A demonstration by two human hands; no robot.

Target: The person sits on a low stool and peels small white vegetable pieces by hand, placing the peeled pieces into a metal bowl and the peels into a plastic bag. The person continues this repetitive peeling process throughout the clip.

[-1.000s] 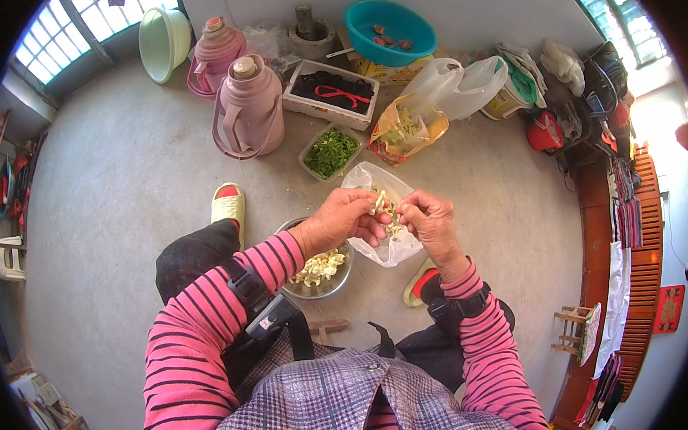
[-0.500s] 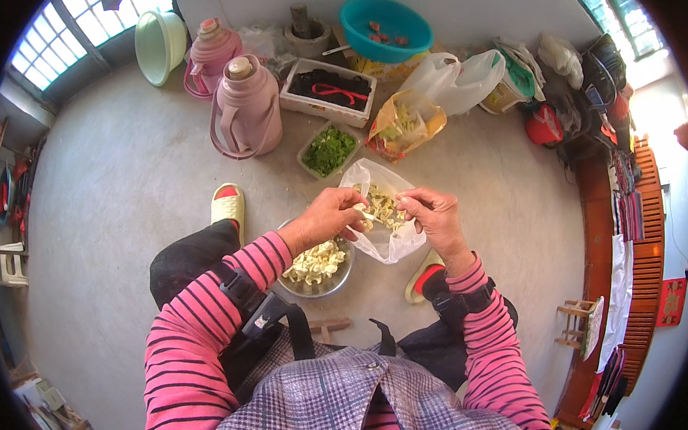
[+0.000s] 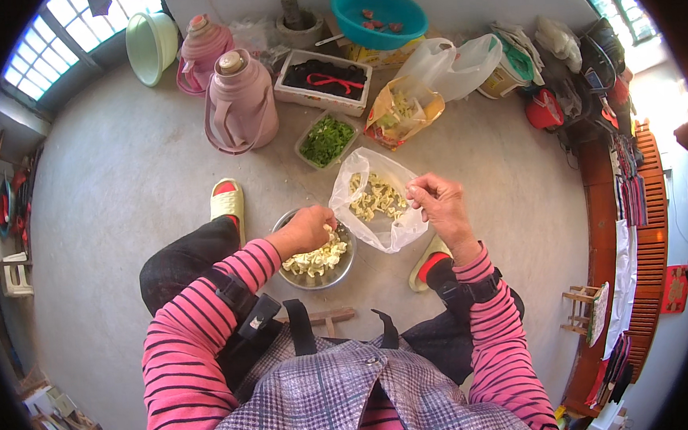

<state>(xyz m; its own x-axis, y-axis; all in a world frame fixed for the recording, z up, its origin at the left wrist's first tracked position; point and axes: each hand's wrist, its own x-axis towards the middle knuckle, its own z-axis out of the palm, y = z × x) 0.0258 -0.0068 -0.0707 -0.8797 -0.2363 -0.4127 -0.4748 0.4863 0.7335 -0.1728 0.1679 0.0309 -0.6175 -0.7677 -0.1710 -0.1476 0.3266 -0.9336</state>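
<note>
My left hand (image 3: 305, 229) is above a metal bowl (image 3: 350, 268) of pale cauliflower florets (image 3: 315, 260). Its fingers are curled downward, closed on a cauliflower floret (image 3: 330, 229) at their tips. To the right, my right hand (image 3: 442, 205) hovers at the right edge of a translucent white plastic bag (image 3: 343, 185). Its thumb and fingers are pinched together; anything between them is too small to make out. Yellowish-green cauliflower pieces (image 3: 378, 195) lie inside the opened bag, which rests on the floor beside the bowl.
Beyond the bag stand a container of chopped greens (image 3: 328, 141), an orange-yellow bag (image 3: 405, 113) and a white foam box (image 3: 317, 98). Two pink thermos flasks (image 3: 244, 103) are far left, a teal basin (image 3: 379, 16) at the back. My slippered feet (image 3: 226, 200) flank the bowl and bag.
My left hand has moved from over the plastic bag, left and down to the bowl, with a pale piece. My right hand stays pinched near the bag's edge, slightly farther right.
</note>
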